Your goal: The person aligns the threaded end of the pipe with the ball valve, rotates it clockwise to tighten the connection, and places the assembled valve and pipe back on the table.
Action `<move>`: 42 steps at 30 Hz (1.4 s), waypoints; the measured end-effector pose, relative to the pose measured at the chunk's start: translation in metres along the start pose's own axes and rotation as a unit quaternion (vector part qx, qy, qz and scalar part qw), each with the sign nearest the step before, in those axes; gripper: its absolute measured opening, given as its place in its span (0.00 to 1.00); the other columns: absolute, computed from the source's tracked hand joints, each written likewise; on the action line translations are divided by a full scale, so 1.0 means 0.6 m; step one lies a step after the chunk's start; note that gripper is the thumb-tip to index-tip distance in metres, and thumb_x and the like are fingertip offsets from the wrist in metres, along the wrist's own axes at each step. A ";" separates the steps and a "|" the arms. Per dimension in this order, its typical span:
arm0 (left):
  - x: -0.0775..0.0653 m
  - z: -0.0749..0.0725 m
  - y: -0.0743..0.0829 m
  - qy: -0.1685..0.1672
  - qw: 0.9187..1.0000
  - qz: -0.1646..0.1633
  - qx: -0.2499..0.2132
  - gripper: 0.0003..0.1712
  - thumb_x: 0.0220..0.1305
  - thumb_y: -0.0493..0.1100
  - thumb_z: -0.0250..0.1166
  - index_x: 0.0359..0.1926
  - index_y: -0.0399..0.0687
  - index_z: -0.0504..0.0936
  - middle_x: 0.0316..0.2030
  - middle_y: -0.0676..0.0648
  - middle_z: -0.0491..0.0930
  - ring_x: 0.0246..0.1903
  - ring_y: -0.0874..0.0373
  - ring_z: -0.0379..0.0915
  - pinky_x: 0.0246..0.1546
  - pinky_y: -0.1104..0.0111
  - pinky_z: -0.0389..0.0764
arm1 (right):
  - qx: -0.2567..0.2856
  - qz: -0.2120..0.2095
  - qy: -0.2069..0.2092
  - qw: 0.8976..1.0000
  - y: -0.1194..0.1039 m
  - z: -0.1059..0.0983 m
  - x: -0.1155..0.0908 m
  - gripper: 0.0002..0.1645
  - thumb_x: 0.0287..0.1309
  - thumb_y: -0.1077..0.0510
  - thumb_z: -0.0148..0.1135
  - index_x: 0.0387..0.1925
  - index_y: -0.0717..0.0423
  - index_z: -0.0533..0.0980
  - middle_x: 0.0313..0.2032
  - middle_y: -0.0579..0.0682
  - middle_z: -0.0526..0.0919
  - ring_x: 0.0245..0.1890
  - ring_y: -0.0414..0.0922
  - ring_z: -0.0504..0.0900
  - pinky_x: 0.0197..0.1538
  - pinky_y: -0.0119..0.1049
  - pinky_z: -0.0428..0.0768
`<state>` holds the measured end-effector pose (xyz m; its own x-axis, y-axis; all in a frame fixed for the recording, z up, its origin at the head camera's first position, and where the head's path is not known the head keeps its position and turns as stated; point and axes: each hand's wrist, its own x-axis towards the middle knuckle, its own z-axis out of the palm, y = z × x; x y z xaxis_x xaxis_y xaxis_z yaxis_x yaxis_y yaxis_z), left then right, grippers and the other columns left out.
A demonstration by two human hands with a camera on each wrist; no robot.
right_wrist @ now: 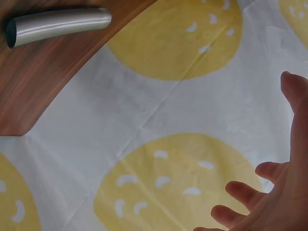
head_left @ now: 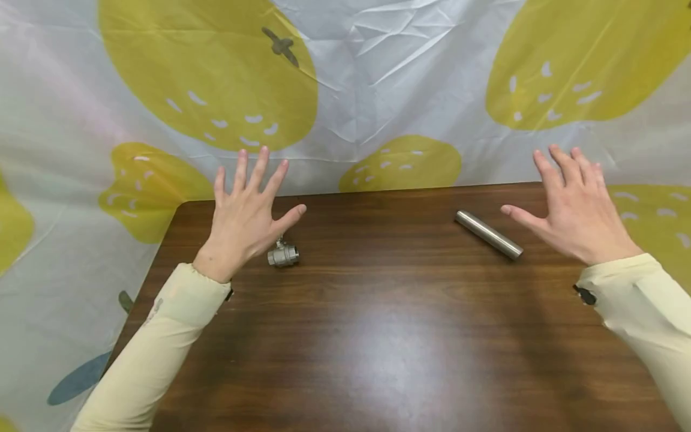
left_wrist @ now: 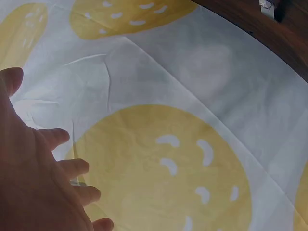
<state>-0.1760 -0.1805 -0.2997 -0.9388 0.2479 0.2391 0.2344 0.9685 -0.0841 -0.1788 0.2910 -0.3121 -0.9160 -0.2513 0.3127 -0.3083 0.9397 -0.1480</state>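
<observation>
My left hand (head_left: pixel 243 222) is raised over the far left part of the table, fingers spread and holding nothing. Just right of its wrist lies a small metal ball valve (head_left: pixel 283 255), its upper part partly hidden by the thumb side of the hand. On the right, my other hand (head_left: pixel 583 210) is held up the same way, fingers apart, with nothing in it. A smooth metal tube (head_left: pixel 489 234) lies slantwise on the table to the left of that hand. The right wrist view shows the tube (right_wrist: pixel 57 26) with one dark hollow end.
The dark brown wooden table (head_left: pixel 345 312) reaches back to a hanging white cloth (head_left: pixel 335 78) printed with yellow fruit. This cloth also falls along the table's left side. A glare spot lies on the wood near the front.
</observation>
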 end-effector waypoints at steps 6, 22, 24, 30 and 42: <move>-0.005 0.012 -0.014 0.003 1.000 -0.006 -0.016 0.45 0.55 0.77 0.34 0.69 0.67 0.38 0.69 0.55 0.25 0.68 0.51 0.18 0.61 0.41 0.35 | 0.027 0.001 0.033 0.999 0.005 0.010 -0.001 0.54 0.48 0.38 0.61 0.67 0.58 0.47 0.63 0.66 0.53 0.65 0.65 0.44 0.66 0.56 0.42; -0.023 0.116 -0.067 0.007 0.976 -0.061 -0.208 0.35 0.61 0.59 0.52 0.66 0.52 0.56 0.68 0.45 0.48 0.65 0.43 0.45 0.55 0.45 0.52 | 0.149 0.146 0.061 0.976 0.061 0.102 -0.045 0.40 0.56 0.48 0.55 0.65 0.61 0.53 0.57 0.73 0.58 0.55 0.71 0.53 0.52 0.62 0.54; -0.028 0.128 -0.073 0.002 0.971 -0.078 -0.226 0.34 0.62 0.57 0.52 0.65 0.51 0.57 0.67 0.44 0.50 0.64 0.43 0.46 0.55 0.45 0.53 | 0.156 0.155 0.065 0.973 0.068 0.120 -0.047 0.39 0.56 0.49 0.54 0.64 0.63 0.54 0.55 0.75 0.59 0.55 0.72 0.54 0.53 0.61 0.53; -0.042 0.165 -0.087 -0.010 0.954 -0.122 -0.274 0.32 0.63 0.55 0.51 0.63 0.47 0.60 0.65 0.42 0.55 0.63 0.43 0.48 0.55 0.45 0.54 | 0.178 0.181 0.039 0.966 0.080 0.165 -0.051 0.36 0.58 0.49 0.52 0.61 0.68 0.57 0.52 0.74 0.63 0.53 0.70 0.58 0.52 0.59 0.56; -0.055 0.240 -0.091 -0.042 0.924 -0.140 -0.352 0.33 0.62 0.57 0.52 0.62 0.45 0.61 0.62 0.41 0.60 0.62 0.44 0.54 0.59 0.50 0.60 | 0.192 0.227 -0.017 0.955 0.088 0.210 -0.071 0.37 0.59 0.46 0.50 0.59 0.70 0.58 0.52 0.72 0.64 0.53 0.67 0.60 0.52 0.57 0.58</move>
<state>-0.1940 -0.2447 -0.4425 -0.9970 0.0107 0.0765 0.0564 0.7765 0.6276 -0.1883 0.3222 -0.4516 -0.9832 0.1491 0.1051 0.0577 0.8008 -0.5962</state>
